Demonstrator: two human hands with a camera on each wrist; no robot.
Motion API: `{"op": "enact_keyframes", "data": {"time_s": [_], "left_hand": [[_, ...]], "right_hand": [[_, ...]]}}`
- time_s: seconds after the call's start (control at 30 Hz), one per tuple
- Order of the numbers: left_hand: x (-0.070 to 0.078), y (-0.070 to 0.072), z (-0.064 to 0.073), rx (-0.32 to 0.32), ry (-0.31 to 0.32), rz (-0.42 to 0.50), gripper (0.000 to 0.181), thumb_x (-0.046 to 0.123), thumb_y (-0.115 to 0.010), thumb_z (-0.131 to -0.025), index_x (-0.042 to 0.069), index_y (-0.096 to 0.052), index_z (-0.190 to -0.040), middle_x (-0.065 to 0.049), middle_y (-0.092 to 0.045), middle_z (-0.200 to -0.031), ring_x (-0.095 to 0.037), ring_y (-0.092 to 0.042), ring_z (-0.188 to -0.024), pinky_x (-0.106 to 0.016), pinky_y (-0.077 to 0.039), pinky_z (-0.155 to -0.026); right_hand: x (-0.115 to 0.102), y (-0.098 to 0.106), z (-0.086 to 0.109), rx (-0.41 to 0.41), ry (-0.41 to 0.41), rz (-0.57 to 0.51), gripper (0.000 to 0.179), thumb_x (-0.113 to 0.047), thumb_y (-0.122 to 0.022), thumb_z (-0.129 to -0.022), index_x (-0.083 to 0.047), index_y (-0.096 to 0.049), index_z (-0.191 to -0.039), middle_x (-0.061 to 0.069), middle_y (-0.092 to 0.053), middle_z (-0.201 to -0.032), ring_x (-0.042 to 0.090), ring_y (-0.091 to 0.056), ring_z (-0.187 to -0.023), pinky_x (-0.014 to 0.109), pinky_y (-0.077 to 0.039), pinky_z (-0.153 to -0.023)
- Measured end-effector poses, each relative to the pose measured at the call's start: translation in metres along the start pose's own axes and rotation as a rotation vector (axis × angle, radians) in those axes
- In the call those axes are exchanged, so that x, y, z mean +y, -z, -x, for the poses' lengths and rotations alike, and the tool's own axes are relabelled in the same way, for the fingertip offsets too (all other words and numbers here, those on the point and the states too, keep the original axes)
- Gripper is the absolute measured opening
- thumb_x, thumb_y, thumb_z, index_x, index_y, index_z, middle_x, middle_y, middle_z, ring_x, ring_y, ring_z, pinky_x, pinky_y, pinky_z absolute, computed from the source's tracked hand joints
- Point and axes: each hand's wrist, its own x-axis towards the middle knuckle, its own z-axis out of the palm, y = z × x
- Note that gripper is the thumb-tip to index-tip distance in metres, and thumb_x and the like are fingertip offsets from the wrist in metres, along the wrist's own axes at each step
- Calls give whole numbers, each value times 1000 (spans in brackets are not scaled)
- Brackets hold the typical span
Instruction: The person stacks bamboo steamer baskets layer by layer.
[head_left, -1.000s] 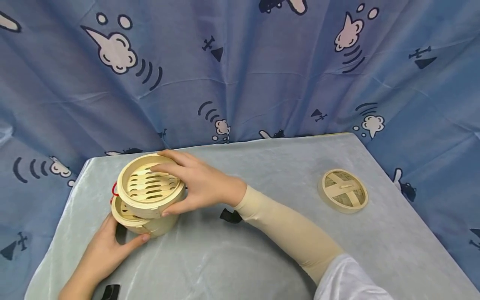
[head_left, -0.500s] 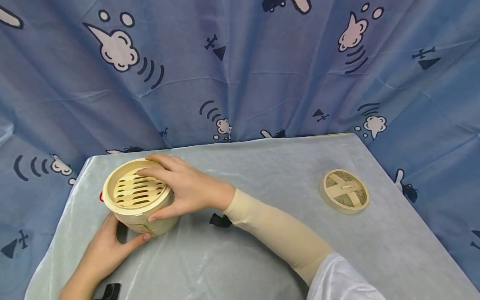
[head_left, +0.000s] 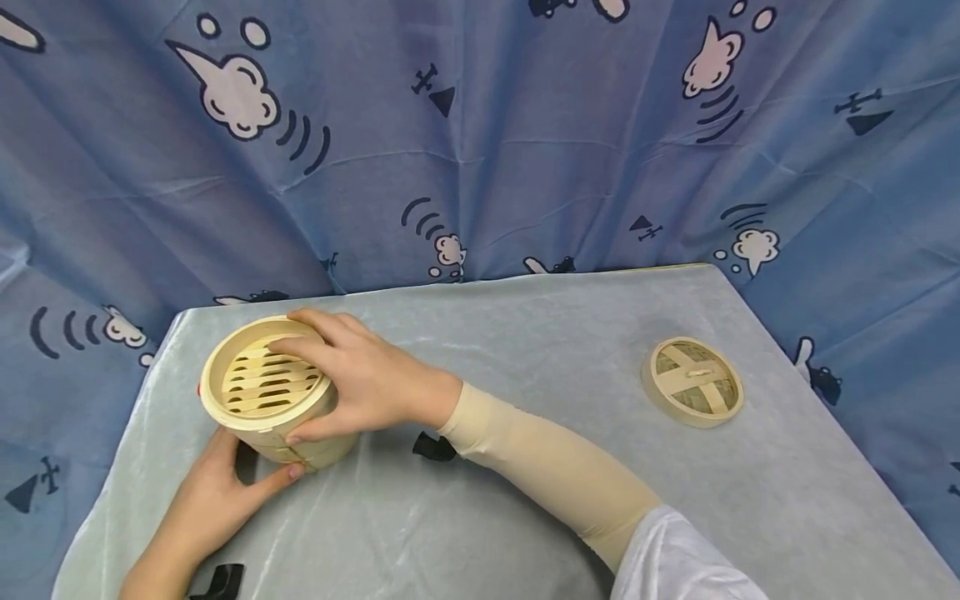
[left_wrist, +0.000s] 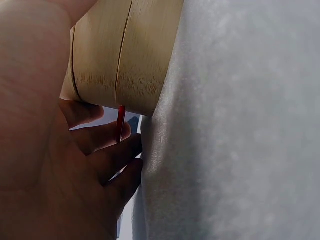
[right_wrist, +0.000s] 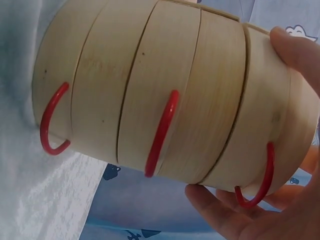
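Observation:
Three round bamboo steamer baskets stand stacked at the table's left side. The top basket (head_left: 262,387) has a slatted floor, and its rim sits level on the one below. My right hand (head_left: 360,375) grips its right side, thumb outside and fingertips over the rim. Low on the stack, my left hand (head_left: 213,500) holds the bottom basket (left_wrist: 145,65) with the thumb in front and fingers reaching round behind. A red loop (right_wrist: 162,134) shows on the middle basket in the right wrist view, with similar loops on the other tiers.
A round bamboo lid (head_left: 693,382) with crossed strips lies at the right of the grey cloth-covered table (head_left: 487,517). Black straps (head_left: 433,447) show by the right wrist and near the left one. A patterned blue curtain (head_left: 480,167) hangs behind the table.
My right hand has moved left and slightly down with the top basket, which was tilted and offset and now sits over the lower ones. The left hand keeps its place.

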Motion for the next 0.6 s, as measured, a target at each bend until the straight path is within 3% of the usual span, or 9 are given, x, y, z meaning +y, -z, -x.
{"op": "enact_keyframes", "data": {"time_s": [0.3, 0.6], "left_hand": [[-1, -2, 0, 8, -3, -8, 109, 43, -86, -77, 37, -14, -159, -17, -30, -157, -41, -32, -138, -66, -29, -104], [0, -1, -1, 8, -16, -6, 108, 42, -86, -76, 37, -16, -158, -14, -31, -157, -40, -34, -137, -63, -28, -105]], "right_hand": [[-4, -3, 0, -1, -21, 54, 95, -74, -70, -71, -22, -45, -147, 10, -30, -155, 24, -37, -134, 26, -25, -112], [-5, -2, 2, -26, -34, 65, 97, -74, -69, -72, -20, -43, -148, 12, -29, -156, 24, -36, -135, 25, -22, -113]]}}
